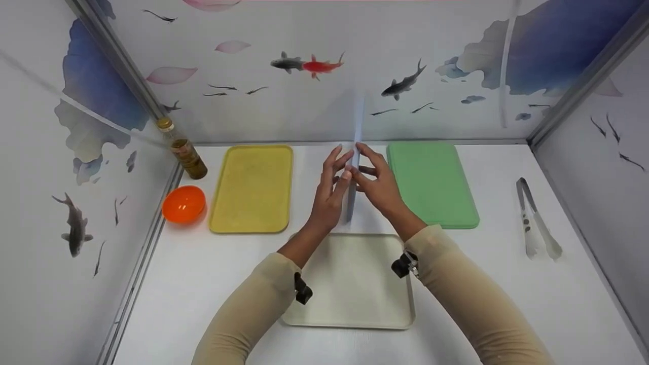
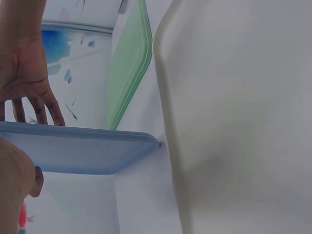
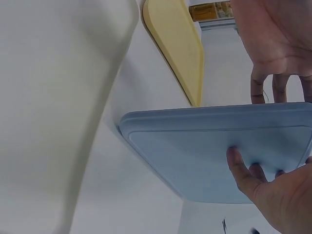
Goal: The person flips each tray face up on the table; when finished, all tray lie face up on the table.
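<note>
A blue tray (image 1: 351, 207) stands on edge between the hands, its broad faces turned left and right. In the head view it shows as a thin strip. My left hand (image 1: 329, 195) lies along its left face, fingers fairly straight. Against the right face, my right hand (image 1: 379, 185) presses its fingertips, plain in the right wrist view on the blue surface (image 3: 195, 151). The tray's lower edge appears to touch the table, just beyond a cream tray (image 1: 355, 284) lying flat under the forearms. Neither hand's fingers visibly wrap round the tray.
Flat on the table lie a yellow tray (image 1: 252, 190) to the left and a green tray (image 1: 431, 185) to the right. An orange bowl (image 1: 184, 205) and an oil bottle (image 1: 187, 156) stand far left. Metal tongs (image 1: 535, 220) lie at the right. Painted walls (image 1: 304, 111) enclose the table.
</note>
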{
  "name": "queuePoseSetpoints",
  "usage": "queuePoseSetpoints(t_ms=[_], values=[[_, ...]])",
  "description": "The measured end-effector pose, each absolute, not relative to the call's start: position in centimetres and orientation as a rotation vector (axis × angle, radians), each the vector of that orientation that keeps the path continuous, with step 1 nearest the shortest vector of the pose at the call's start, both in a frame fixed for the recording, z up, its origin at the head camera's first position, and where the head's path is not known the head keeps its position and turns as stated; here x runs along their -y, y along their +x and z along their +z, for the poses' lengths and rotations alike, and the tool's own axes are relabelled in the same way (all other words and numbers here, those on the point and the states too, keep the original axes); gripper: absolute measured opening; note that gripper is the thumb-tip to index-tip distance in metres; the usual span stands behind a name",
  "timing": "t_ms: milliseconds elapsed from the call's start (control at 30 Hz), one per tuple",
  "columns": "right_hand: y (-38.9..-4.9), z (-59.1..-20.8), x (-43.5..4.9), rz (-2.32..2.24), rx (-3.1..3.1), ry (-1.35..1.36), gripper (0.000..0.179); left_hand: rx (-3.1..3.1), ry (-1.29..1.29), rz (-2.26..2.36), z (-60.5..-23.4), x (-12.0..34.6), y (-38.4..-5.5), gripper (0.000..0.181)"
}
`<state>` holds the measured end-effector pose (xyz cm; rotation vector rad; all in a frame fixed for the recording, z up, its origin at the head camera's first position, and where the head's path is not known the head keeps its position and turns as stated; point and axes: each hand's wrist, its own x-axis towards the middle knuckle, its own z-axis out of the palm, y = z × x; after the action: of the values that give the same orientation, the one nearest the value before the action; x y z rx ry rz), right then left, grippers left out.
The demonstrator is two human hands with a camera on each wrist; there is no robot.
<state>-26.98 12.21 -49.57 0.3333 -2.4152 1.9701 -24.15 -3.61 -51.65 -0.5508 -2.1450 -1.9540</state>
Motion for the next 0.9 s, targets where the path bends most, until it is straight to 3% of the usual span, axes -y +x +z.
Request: queuePoseSetpoints(t_ms=[467, 900], values=[[-26.7, -49.6, -12.8, 1.975, 2.432, 0.302, 0.069, 2.321, -0.232, -1.960, -53.8, 4.0, -25.3, 0.054], [-26.3, -49.8, -14.2, 2.042, 2.376, 0.266, 0.066, 2.715, 0.009, -1.808, -56.1, 3.1, -26.2, 0.077]])
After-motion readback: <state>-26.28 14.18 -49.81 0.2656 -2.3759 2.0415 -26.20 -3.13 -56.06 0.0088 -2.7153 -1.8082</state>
